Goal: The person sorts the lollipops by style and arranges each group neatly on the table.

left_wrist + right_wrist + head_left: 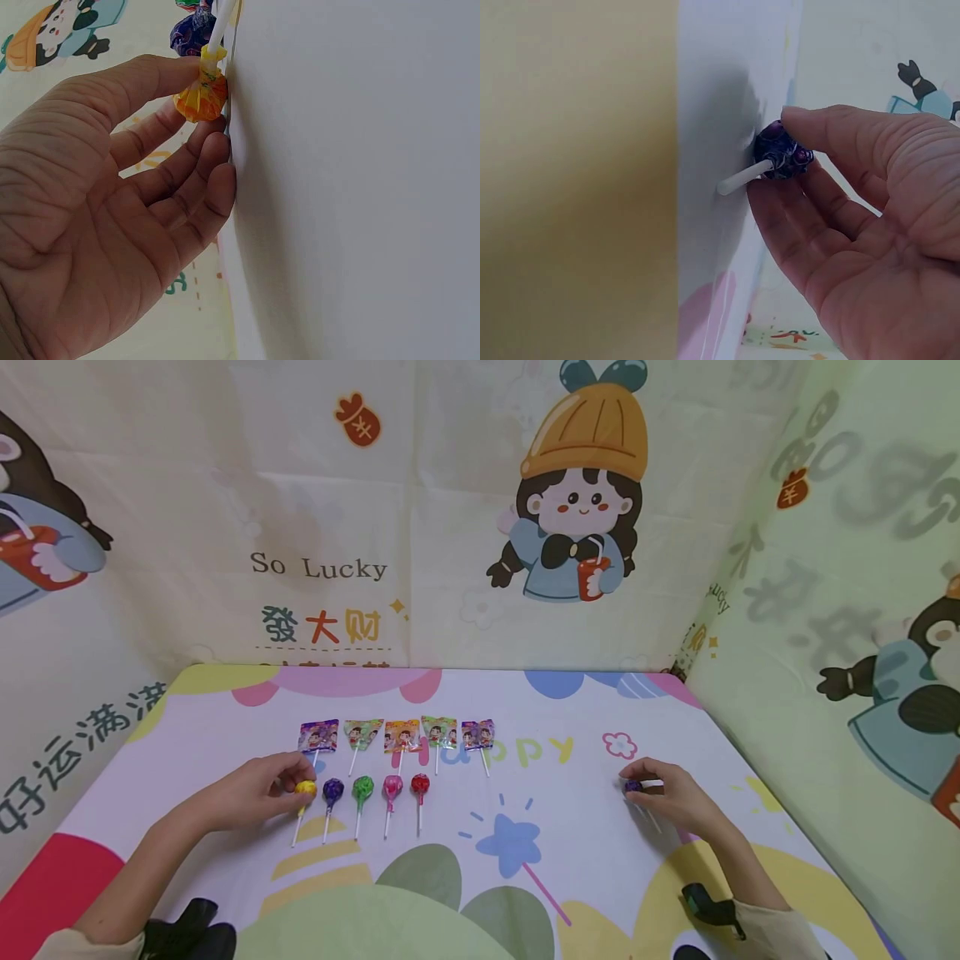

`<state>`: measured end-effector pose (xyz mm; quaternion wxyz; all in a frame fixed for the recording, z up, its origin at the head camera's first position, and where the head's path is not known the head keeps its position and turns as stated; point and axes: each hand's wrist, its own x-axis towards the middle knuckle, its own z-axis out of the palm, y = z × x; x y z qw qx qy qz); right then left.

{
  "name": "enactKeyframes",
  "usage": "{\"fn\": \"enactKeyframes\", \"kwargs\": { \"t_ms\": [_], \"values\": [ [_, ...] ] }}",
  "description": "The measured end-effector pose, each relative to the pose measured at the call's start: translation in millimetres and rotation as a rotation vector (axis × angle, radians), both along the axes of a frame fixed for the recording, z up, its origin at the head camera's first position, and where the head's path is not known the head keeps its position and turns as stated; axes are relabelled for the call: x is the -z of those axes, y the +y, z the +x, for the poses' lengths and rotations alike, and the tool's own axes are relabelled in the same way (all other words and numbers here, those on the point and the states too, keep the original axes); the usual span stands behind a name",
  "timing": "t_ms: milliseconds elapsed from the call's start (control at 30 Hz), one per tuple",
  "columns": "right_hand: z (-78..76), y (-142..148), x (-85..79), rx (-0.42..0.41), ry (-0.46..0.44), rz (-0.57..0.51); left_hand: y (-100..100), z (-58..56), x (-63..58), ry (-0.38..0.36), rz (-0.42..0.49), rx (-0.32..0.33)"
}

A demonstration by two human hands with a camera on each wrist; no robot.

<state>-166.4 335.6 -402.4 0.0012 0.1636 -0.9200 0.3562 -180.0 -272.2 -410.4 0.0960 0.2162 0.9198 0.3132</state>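
Note:
At the left end of the front row, my left hand [251,793] pinches a yellow-wrapped lollipop [305,787] between thumb and fingertips. In the left wrist view its orange-yellow wrapper [201,101] shows by the thumb, with the other fingers spread below. Far to the right, my right hand [678,795] holds a dark purple lollipop [633,786] by its head, low over the table. The right wrist view shows this lollipop's white stick [742,178] pointing away from the fingers. Right of the yellow one lie a dark purple lollipop [333,790], a green one [363,788], a pink one [392,787] and a red one [420,784].
Behind the front row lies a row of lollipops in flat printed bags, from a purple bag [318,735] past an orange bag [402,735] to another purple bag [477,734]. The patterned table [570,827] meets printed cloth walls [450,527] at the back and sides.

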Motion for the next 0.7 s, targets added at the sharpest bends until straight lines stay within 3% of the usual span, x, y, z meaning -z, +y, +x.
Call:
{"fn": "enactKeyframes", "kwargs": {
  "t_ms": [367,700],
  "values": [
    [-0.8,-2.0,-0.5,-0.021,-0.004,0.017,-0.6,0.4,1.7,-0.004,-0.001,-0.002],
    [-2.6,-7.2,-4.5,-0.009,0.067,0.044,-0.2,0.4,1.0,0.001,0.004,0.004]
  ]
}}
